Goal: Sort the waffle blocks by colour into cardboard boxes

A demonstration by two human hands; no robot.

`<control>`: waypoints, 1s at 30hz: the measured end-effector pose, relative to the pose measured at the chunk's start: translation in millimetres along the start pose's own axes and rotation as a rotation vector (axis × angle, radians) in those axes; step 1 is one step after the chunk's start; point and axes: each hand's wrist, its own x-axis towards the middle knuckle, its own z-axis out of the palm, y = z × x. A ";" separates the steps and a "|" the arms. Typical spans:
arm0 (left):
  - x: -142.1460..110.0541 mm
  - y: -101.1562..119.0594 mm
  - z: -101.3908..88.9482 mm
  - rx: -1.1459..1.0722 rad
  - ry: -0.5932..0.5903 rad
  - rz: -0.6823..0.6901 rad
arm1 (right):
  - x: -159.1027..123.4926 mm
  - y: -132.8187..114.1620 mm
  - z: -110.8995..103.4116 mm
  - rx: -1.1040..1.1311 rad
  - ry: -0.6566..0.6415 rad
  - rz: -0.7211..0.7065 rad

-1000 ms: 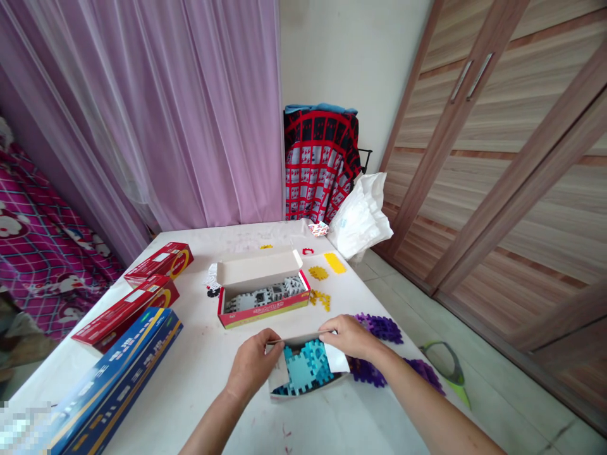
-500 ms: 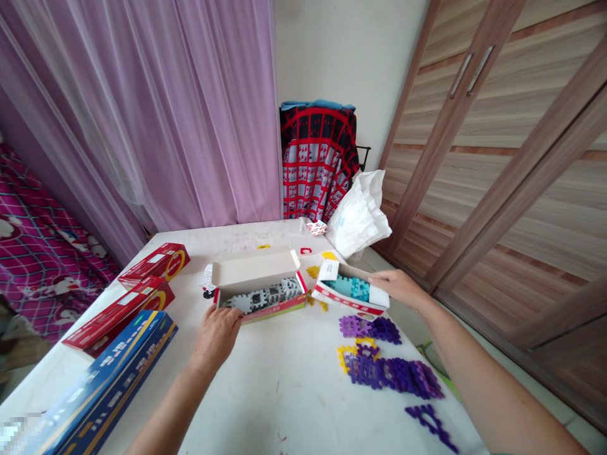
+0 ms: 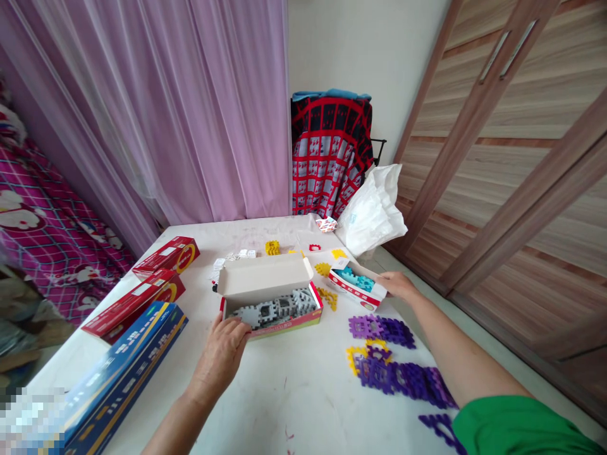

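My left hand (image 3: 226, 346) grips the near left corner of an open cardboard box (image 3: 284, 323), its fingers over the front wall. Grey interlocking plastic pieces (image 3: 258, 313) lie in that box, and its lid (image 3: 265, 275) is folded back. My right hand (image 3: 399, 285) is closed on the right end of a smaller red and white box (image 3: 353, 295), which holds turquoise interlocking pieces (image 3: 355, 278). Toward me from the small box, purple pieces (image 3: 396, 374) lie in rows, with a few yellow ones (image 3: 353, 360) among them.
Red boxes (image 3: 137, 302) and long blue boxes (image 3: 128, 373) line the table's left side. White pieces (image 3: 241, 254) and yellow pieces (image 3: 272, 248) sit behind the large box. A white plastic bag (image 3: 372, 212) stands at the far right corner, beside a cloth-covered chair (image 3: 327, 158).
The box of grey pieces has come slightly nearer, uncovering white and yellow pieces behind it. The turquoise box has moved slightly away. My view has shifted a little left.
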 end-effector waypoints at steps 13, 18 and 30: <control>-15.0 3.7 15.0 -0.155 0.288 -0.224 | -83.8 -90.8 49.8 -0.031 -0.094 -0.365; -22.3 -3.3 18.4 -0.684 0.153 -0.735 | -108.0 -114.4 86.0 -0.087 -0.234 -0.350; -15.9 -31.0 -16.9 -1.124 0.080 -0.873 | -87.6 -113.9 78.9 0.366 -0.331 -0.198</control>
